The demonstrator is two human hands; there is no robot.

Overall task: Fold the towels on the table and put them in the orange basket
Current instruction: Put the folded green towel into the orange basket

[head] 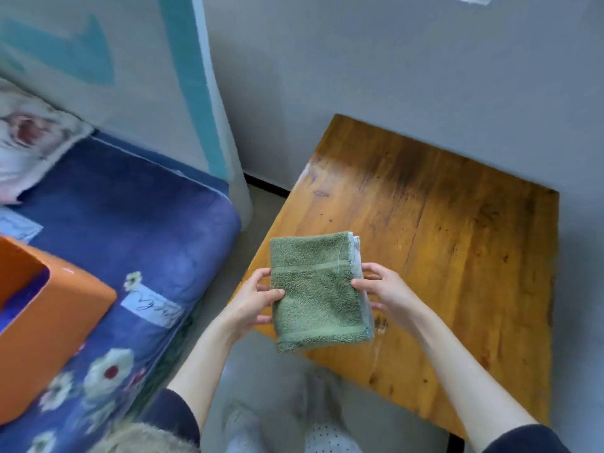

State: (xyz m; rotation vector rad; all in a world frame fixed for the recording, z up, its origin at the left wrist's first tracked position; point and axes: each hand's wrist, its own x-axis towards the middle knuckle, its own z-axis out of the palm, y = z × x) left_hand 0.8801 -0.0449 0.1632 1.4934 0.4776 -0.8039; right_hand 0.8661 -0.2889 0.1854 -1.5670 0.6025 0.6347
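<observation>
Here, both hands' fingers [359, 284] pinch the folded green towel [318, 291]; no legible writing.

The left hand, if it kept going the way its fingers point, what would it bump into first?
The left hand points right, across the folded green towel it grips. Beyond the towel, it would probably meet the right hand holding the opposite edge, though depth is hard to judge.

Between the fingers [274, 294] is a green towel [315, 289] of rough, matt terry cloth. Behind them the worktop [441, 243] is varnished wood, glossy, with dark stains. To their left, the orange basket [55, 318] looks like smooth plastic.
</observation>
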